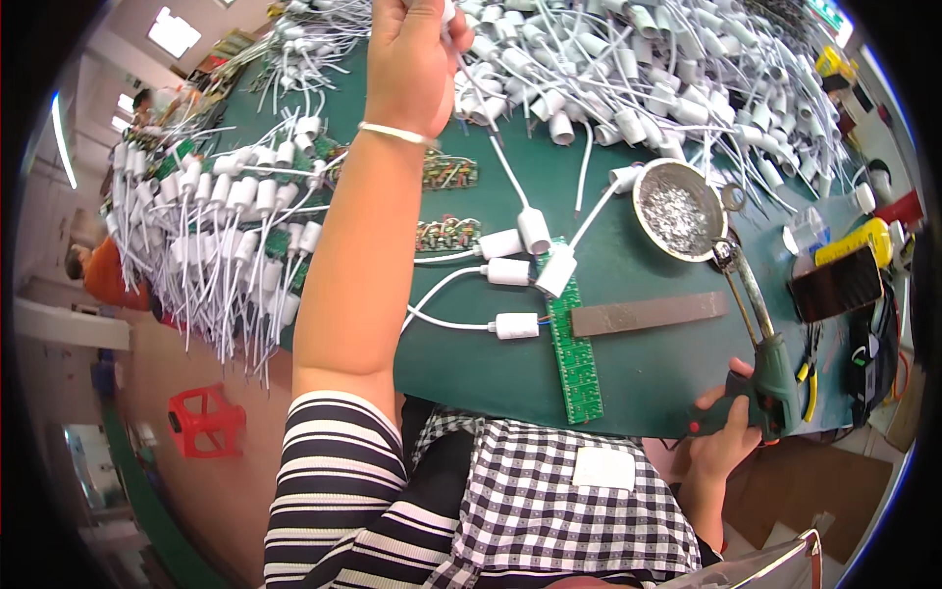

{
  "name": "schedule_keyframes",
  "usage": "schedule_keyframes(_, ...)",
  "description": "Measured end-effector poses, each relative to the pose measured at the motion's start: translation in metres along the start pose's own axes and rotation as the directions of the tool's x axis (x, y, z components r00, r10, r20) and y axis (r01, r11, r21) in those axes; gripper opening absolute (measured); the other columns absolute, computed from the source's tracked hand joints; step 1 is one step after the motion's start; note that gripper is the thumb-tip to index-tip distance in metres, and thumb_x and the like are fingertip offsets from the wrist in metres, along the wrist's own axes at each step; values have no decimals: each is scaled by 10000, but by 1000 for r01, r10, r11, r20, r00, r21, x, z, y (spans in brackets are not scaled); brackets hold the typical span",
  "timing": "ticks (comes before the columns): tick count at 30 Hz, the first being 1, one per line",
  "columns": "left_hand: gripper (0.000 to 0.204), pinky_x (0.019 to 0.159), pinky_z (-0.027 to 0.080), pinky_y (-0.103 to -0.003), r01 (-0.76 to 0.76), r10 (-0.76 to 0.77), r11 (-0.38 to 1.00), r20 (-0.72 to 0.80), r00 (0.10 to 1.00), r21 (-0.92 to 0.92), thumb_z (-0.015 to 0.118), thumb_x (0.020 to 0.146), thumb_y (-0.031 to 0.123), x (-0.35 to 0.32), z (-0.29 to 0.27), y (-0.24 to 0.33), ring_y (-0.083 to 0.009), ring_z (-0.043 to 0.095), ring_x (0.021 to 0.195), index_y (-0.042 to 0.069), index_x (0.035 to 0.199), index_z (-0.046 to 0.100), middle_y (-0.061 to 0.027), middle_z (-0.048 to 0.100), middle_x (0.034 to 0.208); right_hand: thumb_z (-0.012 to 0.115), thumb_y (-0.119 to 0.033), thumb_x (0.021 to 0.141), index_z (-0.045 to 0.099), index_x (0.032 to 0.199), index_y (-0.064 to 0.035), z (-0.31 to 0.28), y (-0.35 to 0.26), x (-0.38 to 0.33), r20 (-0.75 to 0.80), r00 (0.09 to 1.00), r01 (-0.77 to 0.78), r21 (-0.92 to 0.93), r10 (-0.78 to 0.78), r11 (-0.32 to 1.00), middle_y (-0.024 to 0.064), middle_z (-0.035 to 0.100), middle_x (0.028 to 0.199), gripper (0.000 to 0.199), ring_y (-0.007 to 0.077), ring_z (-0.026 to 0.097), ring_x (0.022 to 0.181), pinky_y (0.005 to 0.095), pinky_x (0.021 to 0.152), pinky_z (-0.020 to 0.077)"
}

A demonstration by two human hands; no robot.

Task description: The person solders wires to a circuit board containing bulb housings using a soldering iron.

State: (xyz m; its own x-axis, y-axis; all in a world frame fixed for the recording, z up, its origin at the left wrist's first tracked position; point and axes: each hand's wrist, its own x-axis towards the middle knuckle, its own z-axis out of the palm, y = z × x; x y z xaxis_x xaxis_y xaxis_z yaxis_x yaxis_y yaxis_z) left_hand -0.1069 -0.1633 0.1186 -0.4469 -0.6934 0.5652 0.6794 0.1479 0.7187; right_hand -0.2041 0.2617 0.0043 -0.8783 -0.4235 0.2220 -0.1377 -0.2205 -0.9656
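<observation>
My left arm reaches far across the bench, and my left hand is closed at the top edge around a white cylindrical piece, part of which is hidden by the fingers. At the lower right my right hand grips the dark handle of a green soldering gun, whose metal end points up beside the solder pot. Between my arms lies a long green circuit board strip. White cabled cylinders lie at its left side and over its far end; wires from one reach the board.
A brown bar lies across the strip's right edge. White cabled cylinders form a big heap at the back and another pile at left. A phone and yellow-handled pliers lie at right. A red stool stands on the floor.
</observation>
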Motion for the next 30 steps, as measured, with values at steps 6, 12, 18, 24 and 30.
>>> schedule_keyframes(6, 218, 684, 479, -289, -146, -136, 429, 223, 965, 891, 609, 908, 178, -97, 20, 69, -191, 610, 766, 24, 1062, 604, -78, 646, 924, 535, -171, 922, 350, 1333, 58, 8, 4, -2, 83, 994, -79, 102, 70, 992, 234, 546, 1192, 506, 193, 609, 638, 299, 574, 517)
schedule_keyframes(12, 44, 547, 452, -379, -56, -567, 412, 304, 765, 910, 625, 823, 111, -232, 41, 66, -290, 574, 616, 68, 831, 618, -88, 562, 720, 462, -233, 946, 408, 1280, 54, 43, -3, -17, 219, 949, -268, 180, 227, 946, 179, 598, 1070, 443, 214, 625, 693, 346, 612, 535)
schedule_keyframes(18, 52, 527, 447, -388, 55, -578, 513, 297, 760, 856, 629, 805, 133, -249, 59, 49, -275, 585, 617, 93, 837, 618, -57, 564, 710, 806, -112, 674, 635, 1060, -59, 63, 6, -32, 425, 809, -174, -487, 407, 856, 109, 572, 1139, 425, 245, 575, 992, 351, 889, 462)
schedule_keyframes(24, 93, 537, 457, -391, -90, -496, 544, 406, 767, 834, 644, 766, 100, -246, 67, 49, -275, 589, 624, 85, 853, 618, -57, 572, 724, 681, -15, 759, 599, 993, -48, 95, -2, -25, 621, 775, 423, -369, -119, 827, 84, 625, 871, 250, 245, 605, 753, 369, 687, 484)
schedule_keyframes(30, 140, 561, 465, -399, -24, -431, 590, 340, 836, 807, 663, 740, 90, -255, 69, 47, -286, 590, 643, 68, 867, 610, -69, 587, 749, 755, -95, 697, 631, 1083, -68, 82, 10, -35, 679, 731, 471, -431, -68, 770, 115, 564, 1191, 407, 278, 600, 1005, 331, 853, 510)
